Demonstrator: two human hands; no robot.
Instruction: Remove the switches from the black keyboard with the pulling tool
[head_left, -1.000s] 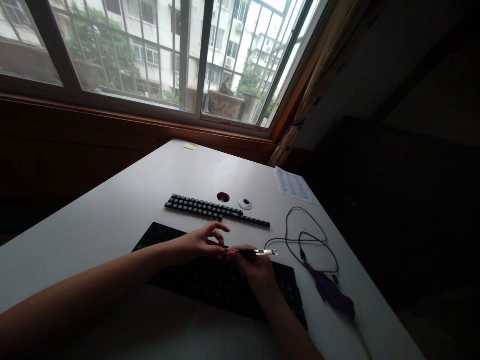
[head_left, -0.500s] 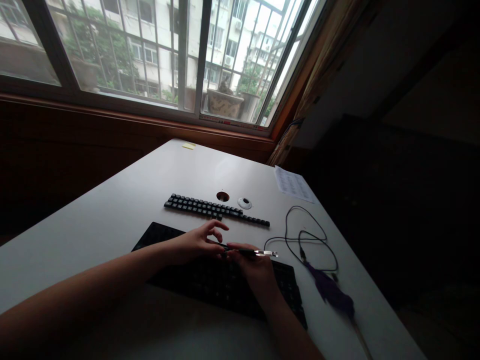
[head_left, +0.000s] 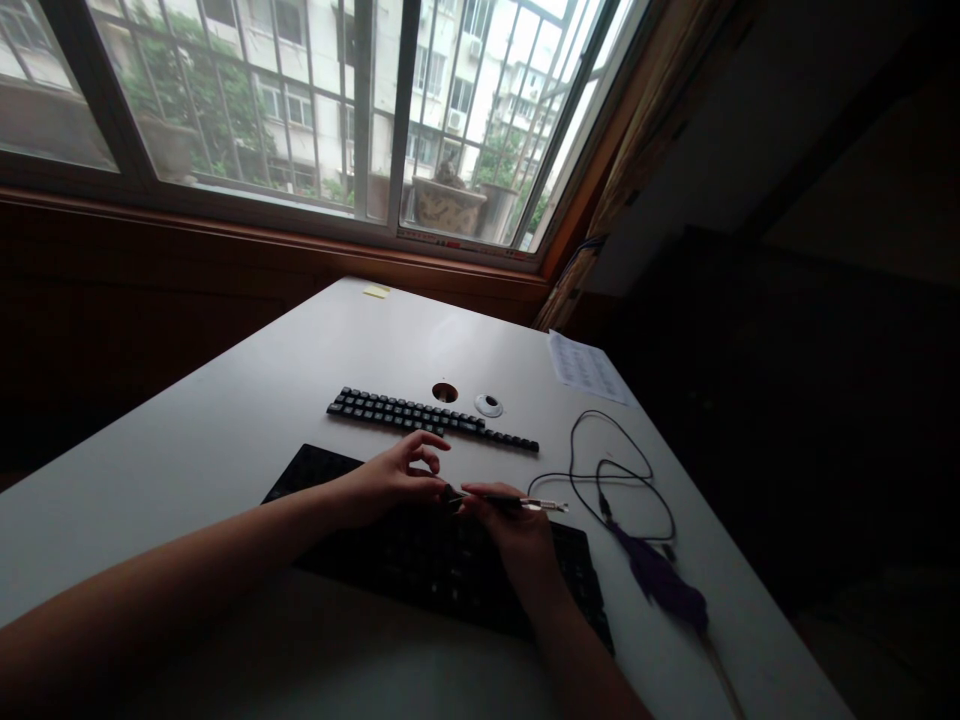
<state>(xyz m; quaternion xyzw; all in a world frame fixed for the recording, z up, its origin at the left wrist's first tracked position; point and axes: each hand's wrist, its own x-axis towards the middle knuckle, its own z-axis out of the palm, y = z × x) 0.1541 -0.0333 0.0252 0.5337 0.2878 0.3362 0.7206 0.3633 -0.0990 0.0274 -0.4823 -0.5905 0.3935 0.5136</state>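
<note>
Over a black keyboard [head_left: 427, 575], my two hands meet near its back edge. My left hand [head_left: 386, 485] pinches a small dark keycap [head_left: 449, 494] between thumb and forefinger, its other fingers raised and curled. My right hand [head_left: 517, 530] is closed around a keycap puller [head_left: 506, 500] with a black handle. Its bright metal end points right, and thin wires at its left end reach the keycap. Shadow hides much of the keyboard's surface, so single keys are hard to make out.
Behind the keyboard lie rows of loose black keycaps [head_left: 405, 412]. Beyond them are a round desk hole [head_left: 445, 393] and a white ring cover [head_left: 489, 405]. A looped black cable [head_left: 574, 450], purple duster [head_left: 667, 585] and paper sheet [head_left: 589, 367] lie to the right.
The puller has shifted slightly right with my right hand, and a small gap has opened between my two hands. The keycap now shows at my left fingertips.
</note>
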